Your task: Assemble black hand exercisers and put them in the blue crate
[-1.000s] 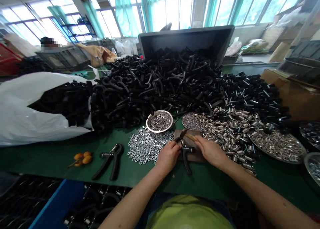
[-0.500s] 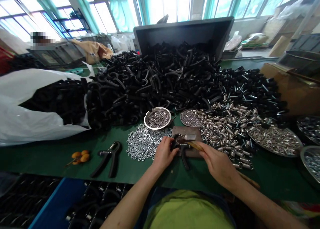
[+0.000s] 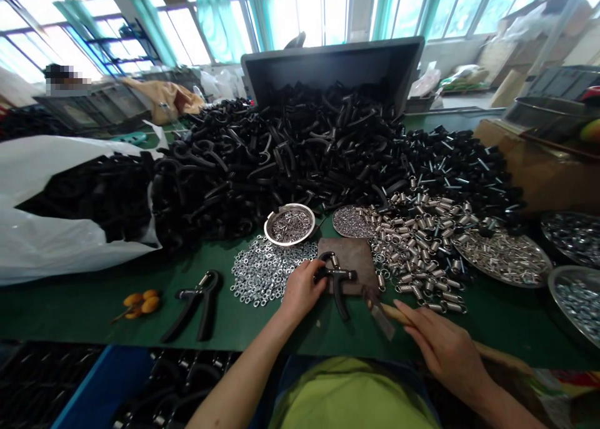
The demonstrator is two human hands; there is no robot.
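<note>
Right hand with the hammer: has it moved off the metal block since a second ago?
Yes. The right hand has pulled back toward the table's near edge, clear of the metal block, hammer with it.

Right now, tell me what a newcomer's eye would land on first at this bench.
The huge heap of black handles spilling from the tipped grey bin fills the far half of the green table. In front of it glitter the metal springs on the right and the loose washers in the middle. Nearest, the left hand grips a half-built hand gripper on a brown block, while the right hand holds a small hammer.
</note>
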